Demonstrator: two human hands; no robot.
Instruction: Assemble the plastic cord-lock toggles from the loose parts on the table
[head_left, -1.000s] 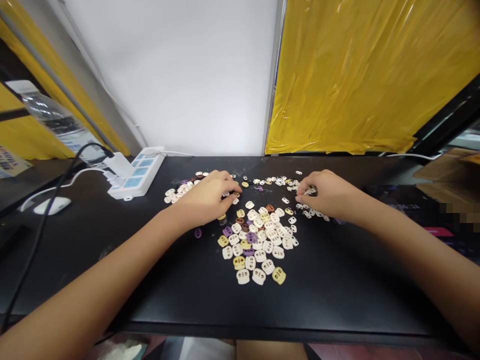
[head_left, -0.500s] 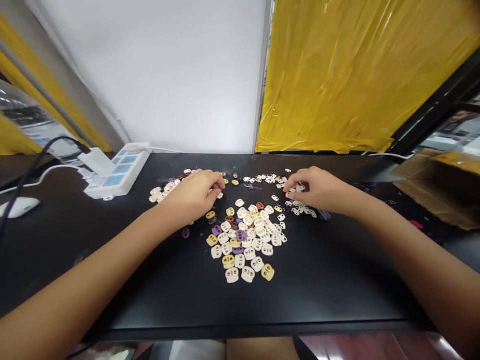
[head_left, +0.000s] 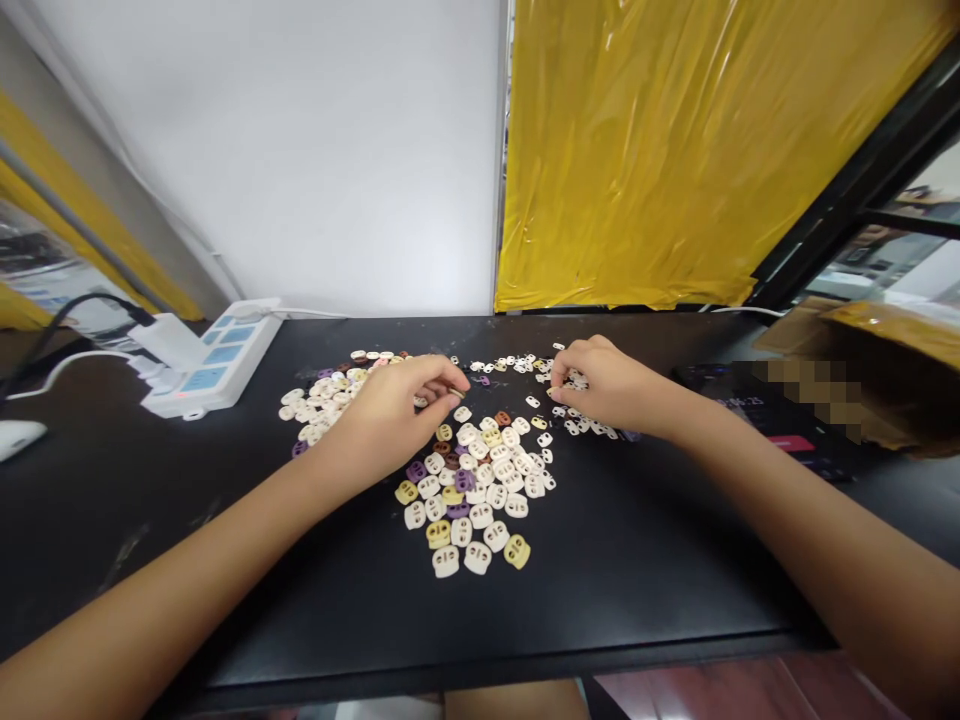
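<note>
My left hand (head_left: 409, 410) hovers at the near right edge of the left heap of two-hole cord locks (head_left: 319, 400). Its thumb and forefinger are pinched on a small pale piece, likely a cord lock, mostly hidden by the fingertips. My right hand (head_left: 592, 375) reaches over a group of smaller two-hole pieces (head_left: 592, 425). Between its thumb and forefinger shows a small yellowish two-hole piece (head_left: 553, 392). In the middle lies a pile of white, yellow, purple and brown cord locks (head_left: 495, 470), touching neither hand.
A white power strip (head_left: 225, 360) with plugs stands at the back left, near a white mouse (head_left: 19, 438). On the right are a phone (head_left: 799, 445) with a lit screen and an open cardboard box (head_left: 795, 330). The black table (head_left: 637, 570) ends at the front edge.
The view has shifted slightly rightward. My left hand has come away from the left heap toward the middle, now pinching a small piece. My right hand stays at the small pieces.
</note>
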